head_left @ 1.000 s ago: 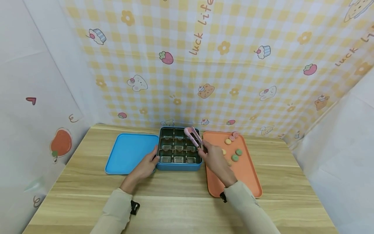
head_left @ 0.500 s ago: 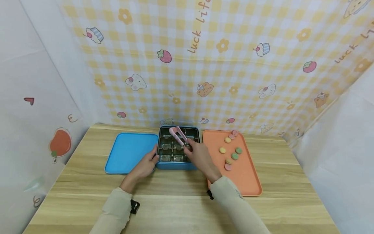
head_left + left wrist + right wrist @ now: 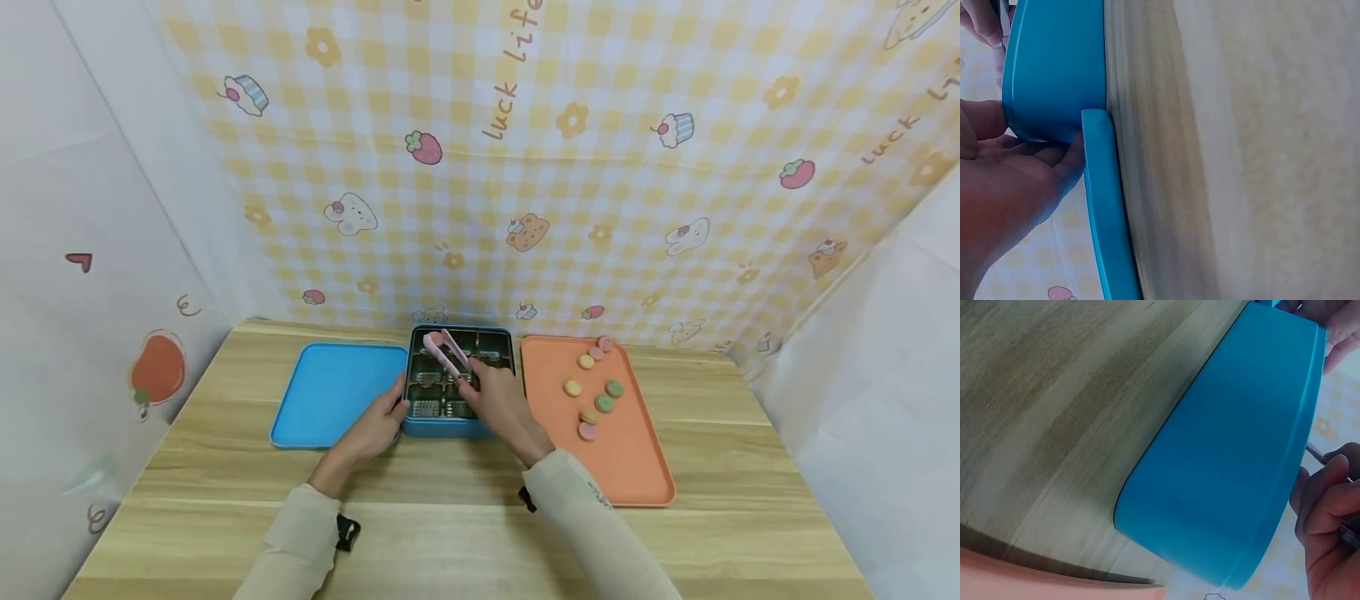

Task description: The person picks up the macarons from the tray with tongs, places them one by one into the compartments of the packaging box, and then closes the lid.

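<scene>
"Largest first?"

"A wooden table (image 3: pixel 420 550), backed by a checked cloth (image 3: pixel 480 192). To the right, an orange tray (image 3: pixel 630 467), longest from front to back; to the left, a flat blue tray (image 3: pixel 341 396)."

"And between those two?"

"A blue box (image 3: pixel 442 428) with three rows of dark compartments (image 3: pixel 427 408), just beside both trays. In front, a wide run of wood for moving; behind, only a little before the cloth."

"Now the hands?"

"Left hand (image 3: pixel 371 432): laid against the box's left wall, with fingers more straight than curled. Right hand (image 3: pixel 501 408): curled round pink tongs (image 3: pixel 443 357), above the box's right part."

"Held where, and pointing which way?"

"Ahead of the right hand's fingers, over the box. Slanting away and leftward along the long axis, with the tips apart over the far-left compartment, inside the rim."

"Smallest last?"

"Between the tips, a small pinkish round (image 3: pixel 437 337); too small to tell whether above the compartment or down in it. On the orange tray, macarons (image 3: pixel 572 388) in pink, yellow and green, well apart from the near edge."
</scene>
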`<control>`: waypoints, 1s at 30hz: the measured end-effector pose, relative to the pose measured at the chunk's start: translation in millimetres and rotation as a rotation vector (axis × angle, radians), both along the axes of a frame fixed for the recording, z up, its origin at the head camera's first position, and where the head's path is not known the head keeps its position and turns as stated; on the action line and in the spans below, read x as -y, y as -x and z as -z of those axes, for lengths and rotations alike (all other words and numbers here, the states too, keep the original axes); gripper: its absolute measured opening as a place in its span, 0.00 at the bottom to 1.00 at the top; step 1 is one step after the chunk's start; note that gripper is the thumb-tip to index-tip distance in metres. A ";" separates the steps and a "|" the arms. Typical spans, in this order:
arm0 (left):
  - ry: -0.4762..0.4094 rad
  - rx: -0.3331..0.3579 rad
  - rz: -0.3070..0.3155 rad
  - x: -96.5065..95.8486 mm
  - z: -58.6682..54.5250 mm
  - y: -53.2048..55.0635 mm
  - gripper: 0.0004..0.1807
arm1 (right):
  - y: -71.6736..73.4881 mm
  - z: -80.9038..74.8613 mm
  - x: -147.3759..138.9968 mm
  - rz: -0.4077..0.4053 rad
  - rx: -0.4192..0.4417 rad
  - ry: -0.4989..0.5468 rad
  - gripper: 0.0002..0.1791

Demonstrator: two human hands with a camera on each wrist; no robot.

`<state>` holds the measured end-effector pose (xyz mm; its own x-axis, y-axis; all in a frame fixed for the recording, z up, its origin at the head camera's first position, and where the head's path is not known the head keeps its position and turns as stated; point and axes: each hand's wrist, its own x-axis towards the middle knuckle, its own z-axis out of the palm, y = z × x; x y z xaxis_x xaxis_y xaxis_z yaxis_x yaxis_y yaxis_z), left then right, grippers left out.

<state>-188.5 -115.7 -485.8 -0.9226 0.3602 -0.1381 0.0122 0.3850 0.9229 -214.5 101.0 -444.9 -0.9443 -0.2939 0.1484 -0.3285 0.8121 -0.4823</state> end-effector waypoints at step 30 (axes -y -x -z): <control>0.012 -0.006 0.016 -0.4 -3.6 -1.2 0.32 | 2.8 8.1 0.7 0.009 0.034 0.022 0.11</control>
